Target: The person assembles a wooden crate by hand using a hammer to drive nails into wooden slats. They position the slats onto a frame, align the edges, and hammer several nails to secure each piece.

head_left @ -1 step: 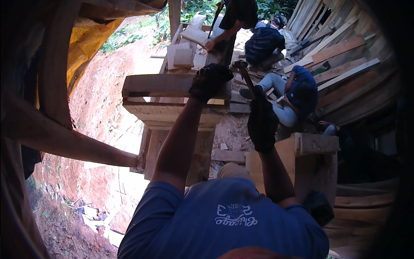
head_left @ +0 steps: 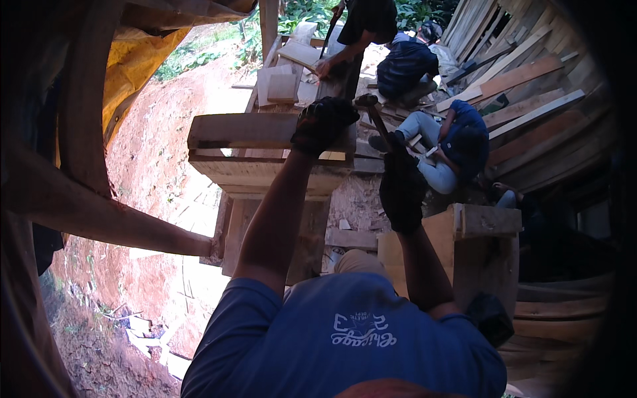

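Note:
My left hand [head_left: 323,126], in a dark glove, is closed at the right end of a thick wooden beam [head_left: 242,131]. Whatever its fingers hold is hidden by the glove and shadow. Below the beam runs a pale plank [head_left: 265,176], part of the same wooden bench-like stand. My right hand [head_left: 403,196], also in a dark glove, is wrapped round the handle of a hammer [head_left: 378,119]. The hammer is raised, its head just right of my left hand and apart from it.
Beyond the beam a person [head_left: 371,26] works over pale boards [head_left: 282,86]. Two others crouch or sit at the right, one in a blue shirt [head_left: 468,136]. Planks [head_left: 517,76] lean behind them. A wooden block stand [head_left: 488,222] is near my right arm; a curved post [head_left: 133,225] crosses the left.
The hammer and my right hand have shifted very slightly left. My left hand and the beam look the same.

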### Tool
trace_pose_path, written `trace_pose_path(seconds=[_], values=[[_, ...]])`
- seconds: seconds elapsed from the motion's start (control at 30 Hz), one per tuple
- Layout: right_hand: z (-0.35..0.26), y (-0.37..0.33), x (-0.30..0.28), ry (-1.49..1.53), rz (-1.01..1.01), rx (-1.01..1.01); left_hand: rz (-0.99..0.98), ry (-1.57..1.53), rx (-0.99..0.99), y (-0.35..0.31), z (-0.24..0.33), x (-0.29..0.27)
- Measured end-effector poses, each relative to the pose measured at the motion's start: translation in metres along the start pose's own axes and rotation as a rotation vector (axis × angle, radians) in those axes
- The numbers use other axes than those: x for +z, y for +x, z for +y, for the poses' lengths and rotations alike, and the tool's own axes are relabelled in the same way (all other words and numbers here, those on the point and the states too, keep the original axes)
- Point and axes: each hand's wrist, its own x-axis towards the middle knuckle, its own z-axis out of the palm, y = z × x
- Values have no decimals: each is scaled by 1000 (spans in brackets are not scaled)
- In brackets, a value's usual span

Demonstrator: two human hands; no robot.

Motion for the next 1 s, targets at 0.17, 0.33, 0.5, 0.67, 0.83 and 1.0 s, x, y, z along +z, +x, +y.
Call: trace_pose_path(seconds=[0.17,0.33,0.5,0.67,0.83,1.0], values=[[6,-2,6,125,99,4,43,-43,74,-1,-18,18],[6,-17,12,-305,25,-105,19,244,168,-1,-16,15],[2,-5,8,94,62,3,86,299,276,-4,-37,18],[11,-25,15,-621,-33,-185,-36,363,243,3,-32,27],[-5,0,-1,75,63,34,72,253,251,-3,-40,25],[5,-18,5,-366,-97,-108,47,311,288,-2,-33,26]])
